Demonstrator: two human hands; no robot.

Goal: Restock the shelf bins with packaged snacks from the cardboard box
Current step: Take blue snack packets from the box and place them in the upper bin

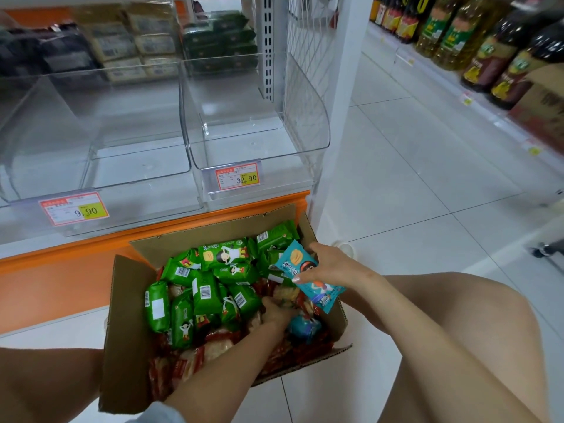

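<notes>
An open cardboard box [128, 325] stands on the floor below the shelf, full of green snack packs [210, 288] with red packs [180, 364] underneath. My right hand [331, 265] pinches a blue snack pack [314, 288] above the box's right edge. My left hand [276, 311] reaches down among the packs in the middle of the box, next to another blue pack [305, 328]; its fingertips are buried, so its grip is hidden. Two clear shelf bins, one on the left [91, 154] and one on the right [259, 138], stand above the box with nothing inside.
Price tags reading 9.90 [74, 209] and 32.90 [238, 177] hang on the bin fronts. Bins on the shelf above hold stacked packs [219, 41]. My bare knees flank the box. Oil bottles [488, 47] line the shelf across the white tiled aisle.
</notes>
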